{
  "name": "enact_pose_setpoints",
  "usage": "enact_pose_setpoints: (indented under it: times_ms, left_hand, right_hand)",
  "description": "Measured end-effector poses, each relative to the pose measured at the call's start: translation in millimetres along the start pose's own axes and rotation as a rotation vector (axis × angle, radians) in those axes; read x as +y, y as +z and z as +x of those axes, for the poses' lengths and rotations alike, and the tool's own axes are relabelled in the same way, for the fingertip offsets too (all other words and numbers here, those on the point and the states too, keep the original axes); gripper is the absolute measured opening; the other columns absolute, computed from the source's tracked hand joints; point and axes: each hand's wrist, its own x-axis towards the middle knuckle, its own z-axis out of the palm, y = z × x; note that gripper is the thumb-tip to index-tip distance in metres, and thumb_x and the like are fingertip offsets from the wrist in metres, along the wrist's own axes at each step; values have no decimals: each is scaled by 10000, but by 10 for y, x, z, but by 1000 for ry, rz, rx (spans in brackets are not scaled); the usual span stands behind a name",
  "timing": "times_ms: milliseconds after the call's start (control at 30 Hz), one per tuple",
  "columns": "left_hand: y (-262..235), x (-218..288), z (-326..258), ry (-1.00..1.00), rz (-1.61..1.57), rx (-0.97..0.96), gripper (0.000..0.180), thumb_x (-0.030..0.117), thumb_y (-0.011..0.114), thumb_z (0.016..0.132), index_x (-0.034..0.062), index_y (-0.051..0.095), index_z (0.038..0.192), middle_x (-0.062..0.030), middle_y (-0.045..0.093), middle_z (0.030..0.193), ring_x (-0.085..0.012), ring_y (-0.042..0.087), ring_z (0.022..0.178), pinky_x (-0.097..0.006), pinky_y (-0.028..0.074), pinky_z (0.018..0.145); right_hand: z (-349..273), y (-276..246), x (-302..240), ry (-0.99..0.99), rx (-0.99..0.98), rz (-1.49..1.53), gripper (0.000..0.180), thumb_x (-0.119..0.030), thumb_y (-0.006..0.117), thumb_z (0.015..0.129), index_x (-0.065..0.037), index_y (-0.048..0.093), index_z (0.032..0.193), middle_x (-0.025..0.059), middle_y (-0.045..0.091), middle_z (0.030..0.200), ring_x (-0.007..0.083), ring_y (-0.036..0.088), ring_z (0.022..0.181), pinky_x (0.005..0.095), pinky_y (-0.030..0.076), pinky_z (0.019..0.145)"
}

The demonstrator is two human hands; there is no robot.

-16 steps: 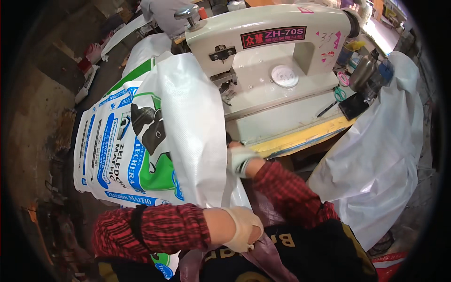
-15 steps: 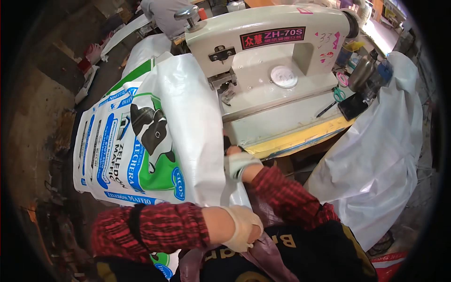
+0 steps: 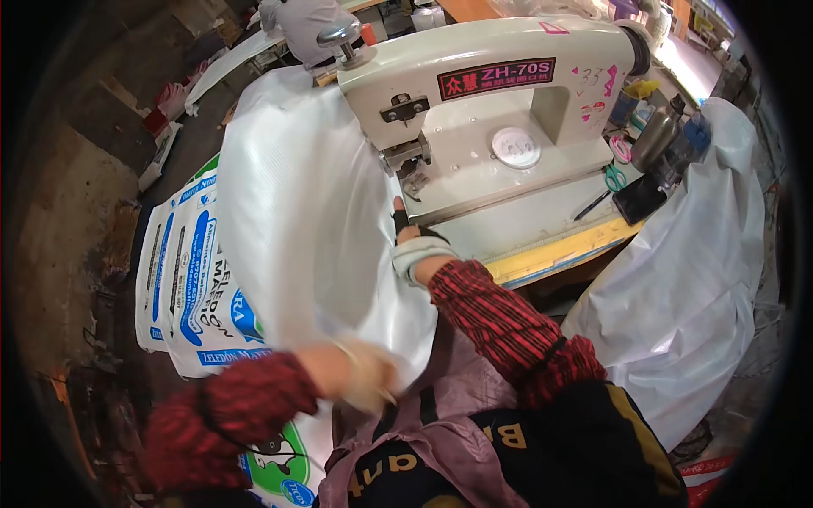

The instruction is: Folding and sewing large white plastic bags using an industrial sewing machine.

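A large white woven sack [image 3: 292, 186], printed in blue, green and black on its outer side, is spread at the left of a cream industrial sewing machine [image 3: 508, 52]. The sack's edge runs up to the needle and presser foot area [image 3: 411, 169]. My right hand [image 3: 413, 237], in a pale glove with dark wrapping on a finger, grips that edge just below the presser foot. One finger points up along it; the others are hidden by the sack. Over the sack's near lower edge is my left hand [image 3: 364, 377], in a pale glove, its fingers smeared by motion.
A yellow-edged table [image 3: 576, 251] carries the machine, with scissors [image 3: 615, 177], a pen [image 3: 591, 205], a black phone [image 3: 639, 200] and a metal bottle [image 3: 657, 135] at its right. More white sack material [image 3: 669, 313] hangs at the right. A person [image 3: 306, 27] sits behind.
My right hand has moved up and forward along the sack's edge towards the presser foot. The left hand has swung left and up, and the sack has billowed over, covering the printed cow.
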Motion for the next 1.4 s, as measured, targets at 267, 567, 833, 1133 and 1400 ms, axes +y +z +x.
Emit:
enact_pose_setpoints:
  times_ms: [267, 567, 833, 1133, 1400]
  left_hand:
    - [130, 426, 415, 230, 127, -306, 206, 198, 590, 653, 48, 606, 793, -150, 612, 788, -350, 576, 765, -386, 463, 660]
    - [-74, 474, 564, 160, 207, -116, 162, 237, 627, 589, 87, 624, 652, -136, 611, 689, -333, 584, 670, -382, 466, 580]
    - [-159, 356, 827, 170, 199, -289, 284, 268, 655, 598, 123, 627, 840, -87, 631, 800, -296, 604, 714, -376, 467, 606]
    - [-283, 602, 550, 288, 188, -491, 246, 302, 659, 640, 76, 640, 735, -121, 623, 710, -310, 596, 653, -389, 457, 551]
    - [-782, 129, 34, -44, 493, 398, 146, 221, 612, 596, 76, 622, 586, -131, 567, 555, -316, 572, 534, -404, 439, 487]
  right_hand:
    - [-593, 330, -59, 12, 21, -23, 642, -165, 456, 802, -19, 161, 1353, 233, 609, 851, 341, 612, 761, 402, 491, 671]
    - [-231, 61, -52, 117, 72, -20, 664, -172, 476, 804, -20, 141, 1357, 213, 619, 836, 332, 618, 727, 397, 496, 654]
    - [-69, 179, 28, 114, 108, -44, 673, -176, 495, 805, -14, 146, 1356, 182, 629, 797, 313, 622, 673, 386, 499, 611]
    - [-347, 432, 179, -134, 294, 4, 461, -254, 425, 850, -59, 399, 1266, 186, 615, 890, 334, 605, 763, 425, 480, 677]
    - [-279, 275, 166, -25, 155, 97, 528, -281, 487, 821, -87, 363, 1296, 174, 598, 855, 307, 579, 758, 383, 459, 686]
